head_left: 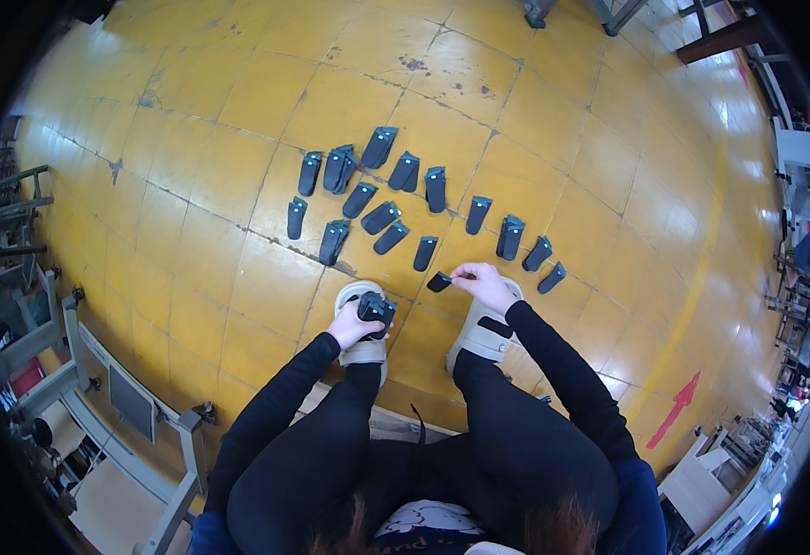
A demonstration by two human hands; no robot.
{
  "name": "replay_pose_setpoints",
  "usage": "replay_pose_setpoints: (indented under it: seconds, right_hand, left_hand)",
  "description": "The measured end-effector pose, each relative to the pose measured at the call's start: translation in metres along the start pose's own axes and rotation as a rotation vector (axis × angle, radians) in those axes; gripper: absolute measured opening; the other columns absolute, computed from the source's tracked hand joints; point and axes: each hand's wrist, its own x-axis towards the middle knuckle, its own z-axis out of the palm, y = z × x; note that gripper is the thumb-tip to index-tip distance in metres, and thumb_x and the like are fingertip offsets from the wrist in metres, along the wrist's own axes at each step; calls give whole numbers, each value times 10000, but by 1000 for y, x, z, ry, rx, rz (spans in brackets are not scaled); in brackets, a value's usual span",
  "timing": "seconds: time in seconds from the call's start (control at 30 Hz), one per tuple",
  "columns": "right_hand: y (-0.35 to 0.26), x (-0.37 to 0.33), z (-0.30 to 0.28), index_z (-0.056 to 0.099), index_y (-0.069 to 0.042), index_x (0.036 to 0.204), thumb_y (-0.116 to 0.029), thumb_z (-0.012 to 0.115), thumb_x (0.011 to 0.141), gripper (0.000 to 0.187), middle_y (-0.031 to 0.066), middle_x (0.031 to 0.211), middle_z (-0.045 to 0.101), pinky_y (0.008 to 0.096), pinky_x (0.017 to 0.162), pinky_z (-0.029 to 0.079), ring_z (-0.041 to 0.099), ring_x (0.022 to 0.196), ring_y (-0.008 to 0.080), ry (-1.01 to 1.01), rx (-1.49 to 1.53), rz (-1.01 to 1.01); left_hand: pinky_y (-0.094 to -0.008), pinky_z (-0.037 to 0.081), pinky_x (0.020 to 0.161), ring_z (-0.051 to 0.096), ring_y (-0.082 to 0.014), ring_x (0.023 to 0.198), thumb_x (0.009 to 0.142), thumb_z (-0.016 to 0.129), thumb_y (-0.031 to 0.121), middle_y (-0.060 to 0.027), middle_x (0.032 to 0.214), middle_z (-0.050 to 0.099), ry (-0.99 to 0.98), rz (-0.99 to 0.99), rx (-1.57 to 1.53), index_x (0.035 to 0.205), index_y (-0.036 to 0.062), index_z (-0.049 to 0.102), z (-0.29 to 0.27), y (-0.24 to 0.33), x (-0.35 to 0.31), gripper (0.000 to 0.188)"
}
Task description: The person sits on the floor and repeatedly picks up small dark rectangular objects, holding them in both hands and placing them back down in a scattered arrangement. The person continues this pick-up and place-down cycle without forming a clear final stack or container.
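A seated person works over a yellow tiled floor (229, 305), seen from the head. The left hand (354, 326), above the left shoe (365, 353), has its fingers wrapped around a bundle of dark packets (375, 311). The right hand (482, 284), near the toe of the right shoe (479, 348), grasps the right end of a single dark packet (439, 281) between thumb and fingertips; whether this packet touches the floor cannot be told. On the floor beyond both hands lie the loose packets (360, 200), slim and dark with small pale labels, spread in a loose band. The farthest packet (380, 148) lies left of centre, beside an overlapping cluster (338, 169); the rightmost packet (552, 277) lies nearer, to the right of the right hand. Both shoes are beige, the right one bearing a dark patch. To the near left stands a grey metal frame (190, 453); to the near right, a red arrow (675, 409) marks the floor.
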Motion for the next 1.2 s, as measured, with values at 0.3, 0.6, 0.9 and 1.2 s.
replay_pose_setpoints:
  seconds: [0.3,0.6,0.9,1.2]
  right_hand:
    - [-78,80,24,662,-6,905,-145,626,868,148,-9,666,575,229,552,416,499,575,61,-159,360,103]
    - [-72,118,36,612,-31,1085,-157,586,906,221,1,747,605,220,590,427,522,622,68,20,481,199]
    - [-71,108,28,534,-32,1255,-188,603,892,401,57,828,647,250,642,465,574,692,99,-56,396,239]
    - [-62,83,35,542,-148,1263,-115,592,810,457,45,1289,557,433,1017,378,474,1229,280,-72,-848,-613]
  left_hand:
    - [-287,515,806,660,-145,823,744,670,24,-80,909,710,29,-26,30,1007,-7,627,0,1,-5,269]
    - [-298,491,851,642,-155,873,710,722,93,-74,936,694,67,-38,129,1001,5,660,3,9,-10,310]
    - [-293,538,760,679,-175,765,753,643,-20,-103,902,701,86,47,169,1010,-20,616,1,3,-9,258]
    - [-305,494,846,638,-160,875,710,723,60,-79,940,691,51,-32,5,1024,-3,642,-6,-6,-9,330]
